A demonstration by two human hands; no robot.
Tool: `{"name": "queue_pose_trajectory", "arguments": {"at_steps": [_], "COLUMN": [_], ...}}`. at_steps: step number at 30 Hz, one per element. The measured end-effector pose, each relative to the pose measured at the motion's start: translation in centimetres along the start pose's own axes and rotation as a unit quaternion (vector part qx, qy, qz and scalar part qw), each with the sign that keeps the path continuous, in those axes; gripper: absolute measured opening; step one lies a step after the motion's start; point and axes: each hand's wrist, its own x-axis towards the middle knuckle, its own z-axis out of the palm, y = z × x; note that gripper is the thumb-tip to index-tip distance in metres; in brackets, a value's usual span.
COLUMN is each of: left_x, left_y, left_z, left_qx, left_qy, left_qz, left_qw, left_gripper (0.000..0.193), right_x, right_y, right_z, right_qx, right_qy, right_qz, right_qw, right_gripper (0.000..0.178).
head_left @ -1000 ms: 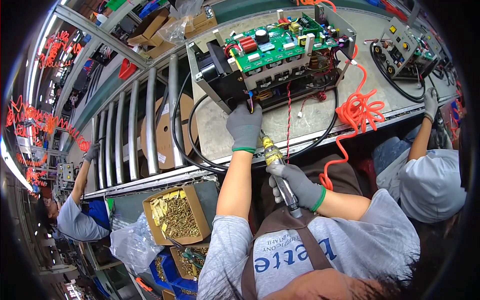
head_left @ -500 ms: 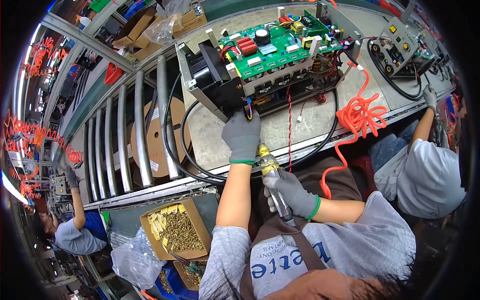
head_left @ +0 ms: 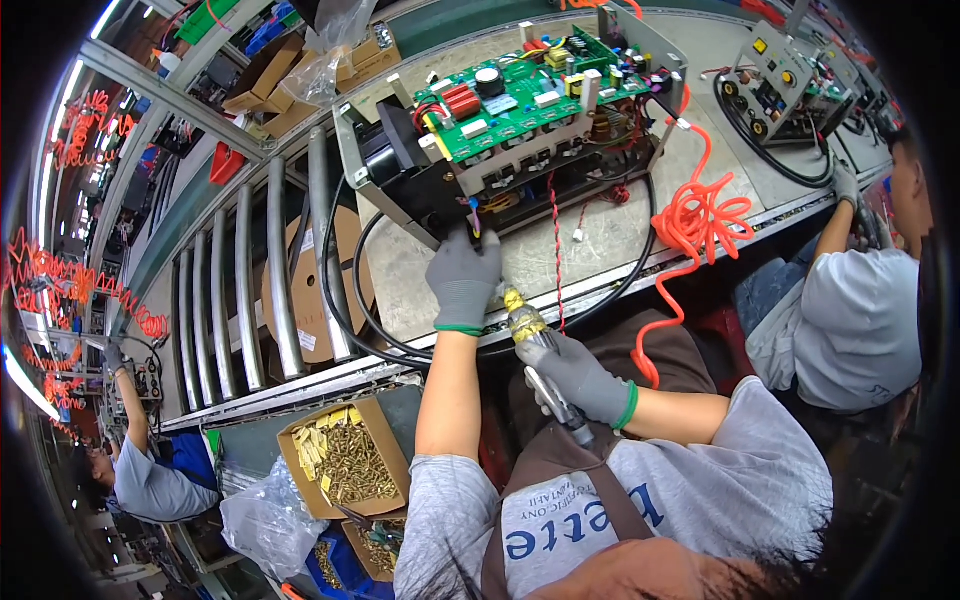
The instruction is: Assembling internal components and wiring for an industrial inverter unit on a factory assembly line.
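A metal-framed electronic unit (head_left: pixel 400 200) with a green circuit board (head_left: pixel 540 105) on top rests on the bench. My left hand (head_left: pixel 465 280), in a grey glove, is at the unit's lower front edge, palm down with fingers curled in. Its fingertips meet a short bundle of coloured wires (head_left: pixel 475 216); what they pinch is hidden. My right hand (head_left: pixel 580 380), also gloved, is wrapped around a power screwdriver (head_left: pixel 545 362) with yellow tape near its tip. The tool slants up and left, its tip beside my left hand and apart from the unit.
A coiled orange air hose (head_left: pixel 700 222) lies right of the unit, and a black cable (head_left: pixel 345 300) loops around it. Metal rollers (head_left: pixel 280 270) are at left. Below them stands a cardboard box (head_left: pixel 350 455) of brass-coloured screws. Another person (head_left: pixel 840 310) sits at right near a second unit (head_left: pixel 785 90).
The view has shifted, so the unit and bench appear farther left. Both hands keep nearly the same places by the unit. The person at right shows more of the head.
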Motion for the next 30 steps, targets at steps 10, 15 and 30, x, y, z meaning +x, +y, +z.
{"name": "queue_pose_trajectory", "arguments": {"at_steps": [10,15,30], "left_x": [-0.2,-0.3,0.9], "left_y": [-0.2,-2.7,-1.5], "left_z": [-0.7,0.6,0.5], "left_qx": [-0.017,-0.038,-0.128], "left_qy": [-0.034,-0.031,-0.013], "left_qz": [-0.062,-0.054,-0.129], "left_qw": [0.997,0.997,0.983], "left_gripper": [0.045,0.042,0.027], "right_x": [-7.0,-6.8,7.1], "right_y": [-8.0,-13.6,-23.9], "right_z": [-12.2,-18.7,-30.1], "right_qx": [-0.724,-0.818,-0.737], "right_qy": [-0.018,-0.005,0.175], "right_qz": [-0.14,-0.312,-0.409], "right_qw": [0.675,0.484,0.508], "right_gripper": [0.045,0.04,0.025]}}
